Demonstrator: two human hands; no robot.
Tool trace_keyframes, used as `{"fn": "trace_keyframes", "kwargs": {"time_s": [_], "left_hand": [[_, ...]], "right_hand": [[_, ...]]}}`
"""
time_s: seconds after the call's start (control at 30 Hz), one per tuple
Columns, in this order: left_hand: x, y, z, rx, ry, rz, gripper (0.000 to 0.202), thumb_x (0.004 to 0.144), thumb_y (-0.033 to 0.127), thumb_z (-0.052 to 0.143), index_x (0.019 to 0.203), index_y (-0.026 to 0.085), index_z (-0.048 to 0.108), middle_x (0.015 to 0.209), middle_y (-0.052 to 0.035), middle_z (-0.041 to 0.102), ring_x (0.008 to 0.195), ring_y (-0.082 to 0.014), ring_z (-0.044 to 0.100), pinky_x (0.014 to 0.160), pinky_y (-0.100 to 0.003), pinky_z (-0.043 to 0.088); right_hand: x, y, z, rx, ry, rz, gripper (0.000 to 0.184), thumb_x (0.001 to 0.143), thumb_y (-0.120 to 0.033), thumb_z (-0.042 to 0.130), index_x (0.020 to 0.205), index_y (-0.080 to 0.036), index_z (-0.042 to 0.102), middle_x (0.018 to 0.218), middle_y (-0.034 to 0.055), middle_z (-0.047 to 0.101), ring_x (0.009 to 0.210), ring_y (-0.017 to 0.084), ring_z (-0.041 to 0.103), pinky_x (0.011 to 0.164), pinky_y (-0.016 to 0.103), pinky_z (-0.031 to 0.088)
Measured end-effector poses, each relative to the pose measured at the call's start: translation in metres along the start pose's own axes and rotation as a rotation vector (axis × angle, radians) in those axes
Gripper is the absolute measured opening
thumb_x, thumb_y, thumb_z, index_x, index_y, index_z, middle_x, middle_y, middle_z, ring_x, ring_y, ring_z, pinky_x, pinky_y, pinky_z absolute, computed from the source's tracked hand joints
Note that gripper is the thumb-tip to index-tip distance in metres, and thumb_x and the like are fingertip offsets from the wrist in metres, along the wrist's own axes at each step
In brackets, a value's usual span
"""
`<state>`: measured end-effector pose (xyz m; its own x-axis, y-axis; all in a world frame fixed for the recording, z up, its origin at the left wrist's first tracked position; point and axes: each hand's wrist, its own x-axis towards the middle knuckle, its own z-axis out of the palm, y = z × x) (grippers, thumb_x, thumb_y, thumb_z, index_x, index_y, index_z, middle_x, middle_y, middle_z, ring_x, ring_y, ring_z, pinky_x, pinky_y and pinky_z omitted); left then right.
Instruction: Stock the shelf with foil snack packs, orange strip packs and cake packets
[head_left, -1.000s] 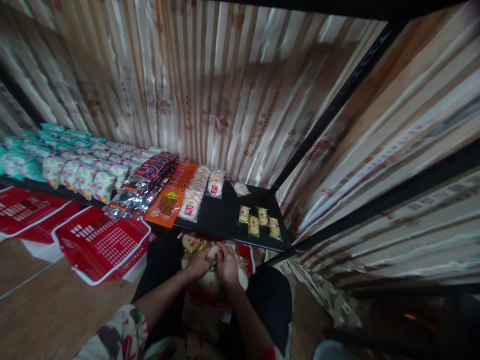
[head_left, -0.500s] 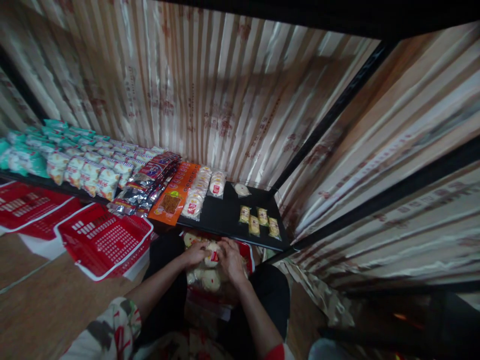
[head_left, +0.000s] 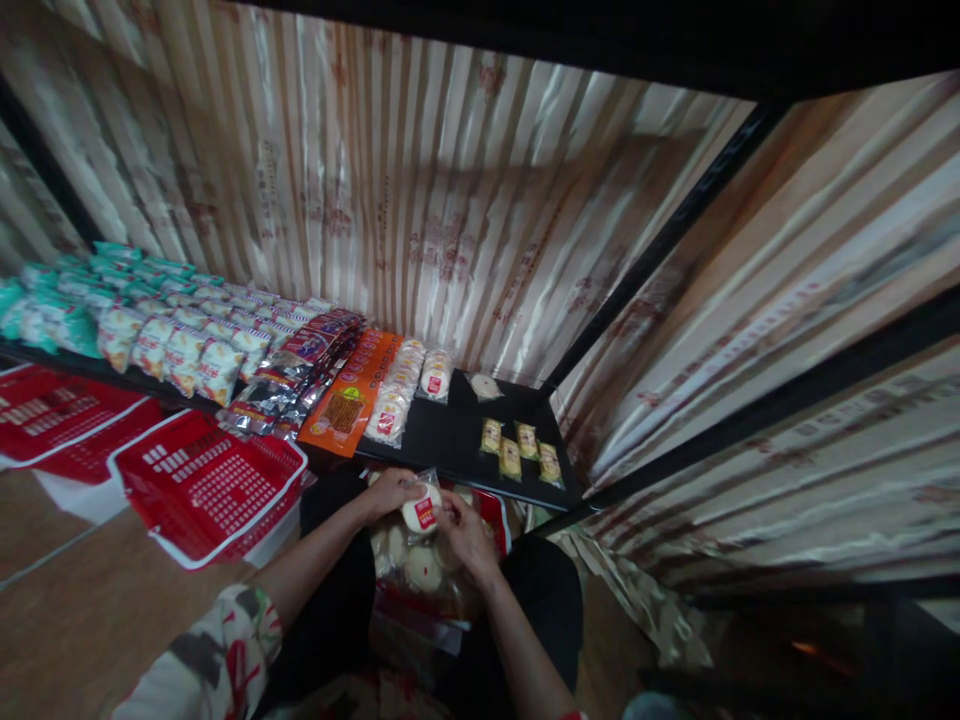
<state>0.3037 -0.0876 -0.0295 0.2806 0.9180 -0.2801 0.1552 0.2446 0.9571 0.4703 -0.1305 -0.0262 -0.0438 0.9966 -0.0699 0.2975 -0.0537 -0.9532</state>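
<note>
Between my two hands is a round white cracker in a clear packet with a red label [head_left: 422,511]. My left hand [head_left: 391,495] grips its left side, and my right hand [head_left: 463,525] pinches its right edge. Below them, between my knees, a red basket [head_left: 498,518] holds several more wrapped round crackers [head_left: 421,568]. Just beyond the basket, rows of the same kind of packets [head_left: 389,412] stand on a black shelf [head_left: 442,430], with a short row [head_left: 435,376] behind.
An orange packet [head_left: 346,408], dark purple packets [head_left: 304,360], white snack bags [head_left: 180,352] and teal bags [head_left: 75,325] line the shelf leftward. Small yellow packets [head_left: 510,458] and one flat round packet [head_left: 485,386] lie rightward. Red baskets [head_left: 217,490] stand on the floor; a black post [head_left: 652,250] rises right.
The labelled packet has come up out of the basket between both hands and is now tilted, its label facing me. The shelf goods stay as they were.
</note>
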Motion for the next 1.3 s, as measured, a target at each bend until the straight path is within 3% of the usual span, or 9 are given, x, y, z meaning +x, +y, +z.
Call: {"fn": "trace_keyframes", "kwargs": {"time_s": [0.23,0.47,0.63,0.83,1.07,1.3], "left_hand": [[0.002,-0.003,0.001,-0.159,0.046,-0.04,0.037,0.057,0.041,0.069,0.08,0.013,0.062,0.067,0.0018,0.062,0.06,-0.0117,0.054,0.058,-0.022,0.04],[0.002,0.002,0.006,-0.32,0.05,-0.038,0.04,0.055,0.037,0.072,0.085,0.012,0.061,0.073,-0.0028,0.066,0.068,-0.014,0.059,0.062,-0.024,0.043],[0.005,0.005,0.013,-0.293,0.089,-0.015,0.027,0.062,0.03,0.065,0.082,0.013,0.061,0.069,-0.0009,0.064,0.065,-0.0129,0.058,0.059,-0.023,0.043],[0.011,0.011,0.015,-0.093,0.226,0.01,0.014,0.067,0.026,0.059,0.074,0.014,0.061,0.063,0.002,0.06,0.066,-0.0131,0.056,0.058,-0.021,0.041],[0.023,0.022,0.011,0.142,0.304,0.054,0.011,0.069,0.026,0.056,0.069,0.016,0.06,0.058,0.005,0.052,0.061,-0.011,0.049,0.055,-0.019,0.035],[0.037,0.034,0.01,0.314,0.402,0.092,0.007,0.071,0.021,0.055,0.07,0.016,0.06,0.062,0.0043,0.054,0.061,-0.0101,0.05,0.058,-0.019,0.036]], "right_hand": [[0.001,0.0,0.003,0.138,0.062,0.066,0.026,0.067,-0.039,0.059,0.084,-0.02,0.063,0.076,0.0037,0.068,0.067,0.019,0.062,0.064,0.029,0.048],[0.007,-0.003,0.006,0.248,0.129,0.109,0.034,0.064,-0.045,0.061,0.083,-0.017,0.061,0.072,0.0051,0.068,0.061,0.018,0.061,0.056,0.027,0.046],[0.013,-0.003,0.006,0.216,0.192,0.094,0.033,0.066,-0.045,0.059,0.084,-0.017,0.062,0.071,0.0052,0.068,0.061,0.018,0.061,0.055,0.026,0.046],[0.024,0.004,0.007,0.157,0.216,0.063,0.033,0.069,-0.043,0.056,0.087,-0.016,0.062,0.074,0.0062,0.068,0.062,0.018,0.061,0.057,0.027,0.047],[0.037,-0.003,-0.006,-0.199,0.333,-0.051,0.031,0.071,-0.041,0.052,0.083,-0.017,0.067,0.078,0.008,0.066,0.071,0.02,0.061,0.069,0.029,0.047],[0.054,-0.01,-0.01,-0.16,0.29,-0.041,0.03,0.071,-0.041,0.05,0.081,-0.017,0.065,0.074,0.0054,0.067,0.068,0.019,0.061,0.064,0.027,0.047]]}}
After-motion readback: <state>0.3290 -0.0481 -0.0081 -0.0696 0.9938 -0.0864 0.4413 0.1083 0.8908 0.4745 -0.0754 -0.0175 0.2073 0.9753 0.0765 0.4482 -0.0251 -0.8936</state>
